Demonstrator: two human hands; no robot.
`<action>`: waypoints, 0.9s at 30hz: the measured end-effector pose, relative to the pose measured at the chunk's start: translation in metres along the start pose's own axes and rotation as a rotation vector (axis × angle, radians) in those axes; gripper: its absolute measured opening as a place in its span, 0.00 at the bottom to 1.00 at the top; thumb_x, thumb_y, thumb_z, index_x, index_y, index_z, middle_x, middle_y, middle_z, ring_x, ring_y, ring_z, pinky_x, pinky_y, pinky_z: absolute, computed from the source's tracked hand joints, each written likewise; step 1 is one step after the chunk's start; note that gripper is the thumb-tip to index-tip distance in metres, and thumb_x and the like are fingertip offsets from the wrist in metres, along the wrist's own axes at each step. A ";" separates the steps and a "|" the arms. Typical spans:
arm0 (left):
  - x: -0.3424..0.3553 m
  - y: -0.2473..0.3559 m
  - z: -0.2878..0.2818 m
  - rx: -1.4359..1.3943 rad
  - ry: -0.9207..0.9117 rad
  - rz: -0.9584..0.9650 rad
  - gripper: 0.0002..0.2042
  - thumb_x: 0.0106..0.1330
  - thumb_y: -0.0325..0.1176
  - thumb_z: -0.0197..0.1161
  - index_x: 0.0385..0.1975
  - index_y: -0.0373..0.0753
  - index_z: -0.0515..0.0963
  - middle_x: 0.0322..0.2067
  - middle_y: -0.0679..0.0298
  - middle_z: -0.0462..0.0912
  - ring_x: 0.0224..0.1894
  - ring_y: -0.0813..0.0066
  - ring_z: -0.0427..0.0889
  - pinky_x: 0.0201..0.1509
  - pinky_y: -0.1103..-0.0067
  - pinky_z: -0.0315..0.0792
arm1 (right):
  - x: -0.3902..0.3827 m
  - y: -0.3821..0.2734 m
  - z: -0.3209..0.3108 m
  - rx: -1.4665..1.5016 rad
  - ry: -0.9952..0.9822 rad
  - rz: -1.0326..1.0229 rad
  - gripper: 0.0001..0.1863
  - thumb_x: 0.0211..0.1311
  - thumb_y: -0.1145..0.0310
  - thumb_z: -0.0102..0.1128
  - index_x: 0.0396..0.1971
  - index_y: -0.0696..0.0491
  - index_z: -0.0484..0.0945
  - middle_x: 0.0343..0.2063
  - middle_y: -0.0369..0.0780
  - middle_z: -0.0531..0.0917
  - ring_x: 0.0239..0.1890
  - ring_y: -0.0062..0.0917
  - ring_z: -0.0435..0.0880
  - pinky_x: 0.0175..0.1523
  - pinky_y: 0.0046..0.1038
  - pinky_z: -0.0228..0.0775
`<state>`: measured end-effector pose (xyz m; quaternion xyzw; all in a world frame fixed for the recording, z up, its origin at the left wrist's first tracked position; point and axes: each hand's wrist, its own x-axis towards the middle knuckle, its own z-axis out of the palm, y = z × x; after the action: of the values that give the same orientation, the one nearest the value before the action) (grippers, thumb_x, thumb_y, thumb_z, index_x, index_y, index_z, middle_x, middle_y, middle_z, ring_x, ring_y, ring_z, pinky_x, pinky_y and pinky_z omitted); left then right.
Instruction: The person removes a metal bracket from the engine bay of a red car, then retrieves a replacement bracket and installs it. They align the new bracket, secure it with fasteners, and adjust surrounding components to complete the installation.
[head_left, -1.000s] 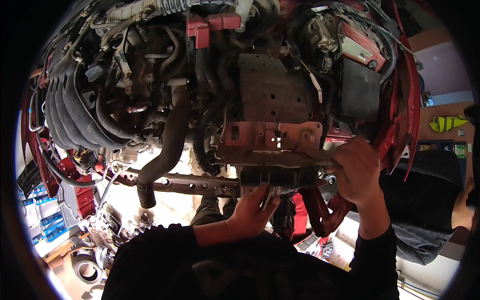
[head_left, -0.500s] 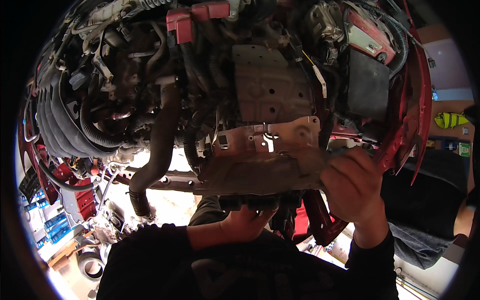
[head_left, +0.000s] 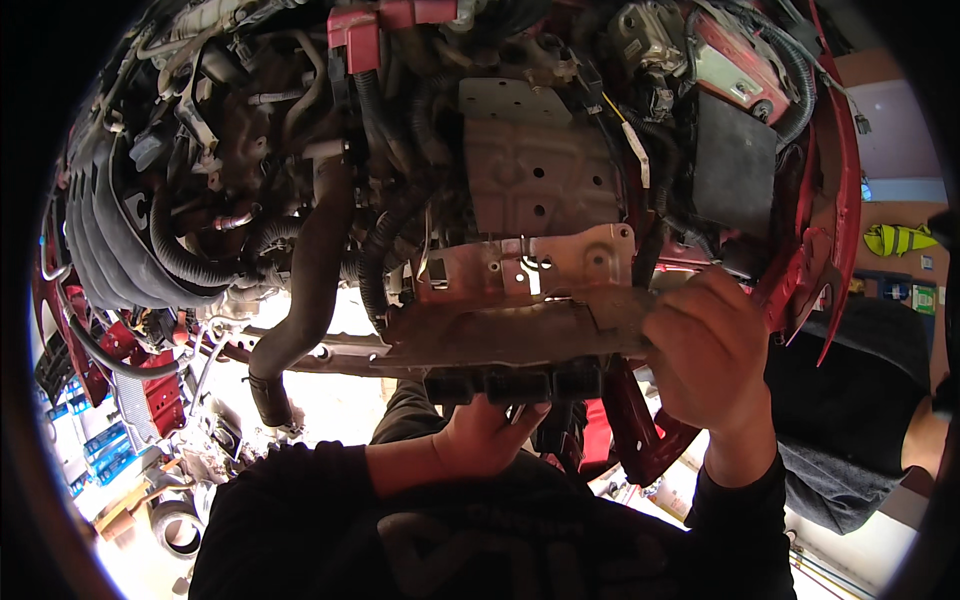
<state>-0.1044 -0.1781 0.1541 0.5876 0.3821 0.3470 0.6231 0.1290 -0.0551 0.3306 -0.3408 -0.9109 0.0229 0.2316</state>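
A bent brownish metal panel (head_left: 480, 335) with a holed upper flange spans the front of an opened car engine bay. My right hand (head_left: 705, 350) is closed at the panel's right end, its fingertips partly hidden there. Below the panel's lower edge hangs a row of black rectangular plastic blocks (head_left: 518, 386). My left hand (head_left: 488, 435) reaches up under these blocks, thumb and fingers bent. Its fingertips are hidden behind them, and what they hold cannot be made out.
A thick black hose (head_left: 325, 240) hangs left of the panel. Behind it stands a stamped metal shield (head_left: 540, 165). A red beam (head_left: 640, 430) slopes under my right hand, and a red fender edge (head_left: 835, 200) rises at right. Another person's dark sleeve (head_left: 850, 400) shows there.
The whole view has shifted slightly, bringing the engine bay a little higher in the picture. Both hands keep nearly the same places by the panel and the black blocks.
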 end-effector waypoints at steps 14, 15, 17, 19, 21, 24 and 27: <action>0.001 0.028 0.010 0.010 0.122 -0.117 0.12 0.86 0.39 0.62 0.54 0.36 0.77 0.31 0.54 0.83 0.32 0.56 0.83 0.41 0.66 0.77 | 0.026 0.033 -0.001 0.165 -0.139 0.252 0.09 0.67 0.75 0.76 0.40 0.59 0.83 0.30 0.42 0.81 0.31 0.31 0.82 0.39 0.33 0.73; -0.001 0.029 0.012 -0.005 0.119 -0.128 0.13 0.87 0.39 0.61 0.58 0.35 0.77 0.32 0.59 0.82 0.32 0.64 0.80 0.40 0.70 0.75 | 0.028 0.033 0.001 0.192 -0.132 0.229 0.08 0.67 0.75 0.75 0.40 0.59 0.83 0.30 0.42 0.81 0.31 0.30 0.81 0.38 0.33 0.72; -0.002 0.029 0.014 -0.023 0.115 -0.136 0.16 0.89 0.38 0.59 0.65 0.34 0.76 0.32 0.70 0.79 0.33 0.82 0.73 0.39 0.76 0.72 | 0.030 0.034 0.007 0.223 -0.143 0.320 0.09 0.68 0.72 0.76 0.40 0.58 0.84 0.29 0.43 0.81 0.30 0.33 0.81 0.37 0.36 0.72; -0.003 0.031 0.013 -0.041 0.118 -0.170 0.14 0.89 0.39 0.59 0.59 0.34 0.78 0.30 0.69 0.79 0.32 0.81 0.72 0.39 0.76 0.72 | 0.030 0.038 0.015 0.228 -0.107 0.321 0.09 0.68 0.68 0.77 0.40 0.55 0.85 0.29 0.46 0.84 0.30 0.42 0.84 0.37 0.40 0.74; -0.001 0.036 0.012 0.025 0.175 -0.085 0.13 0.88 0.39 0.61 0.51 0.34 0.79 0.25 0.63 0.76 0.28 0.76 0.72 0.36 0.71 0.72 | 0.027 0.042 0.022 0.238 -0.074 0.280 0.10 0.68 0.67 0.78 0.41 0.55 0.85 0.29 0.46 0.85 0.30 0.42 0.85 0.37 0.39 0.76; 0.002 0.050 0.008 0.054 0.129 -0.055 0.14 0.89 0.40 0.59 0.56 0.33 0.81 0.30 0.70 0.77 0.33 0.82 0.72 0.39 0.77 0.71 | 0.016 0.044 0.027 0.259 -0.057 0.278 0.11 0.68 0.67 0.78 0.41 0.55 0.85 0.30 0.47 0.85 0.31 0.43 0.85 0.38 0.40 0.76; 0.009 0.072 0.011 0.078 0.099 0.027 0.14 0.89 0.39 0.60 0.50 0.32 0.82 0.30 0.72 0.76 0.34 0.84 0.70 0.38 0.77 0.69 | 0.008 0.041 0.025 0.231 -0.068 0.202 0.11 0.69 0.66 0.77 0.41 0.56 0.85 0.31 0.47 0.85 0.32 0.45 0.86 0.40 0.42 0.77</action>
<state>-0.0892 -0.1707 0.2253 0.5985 0.4179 0.3689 0.5754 0.1382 -0.0155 0.3036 -0.4009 -0.8706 0.1620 0.2347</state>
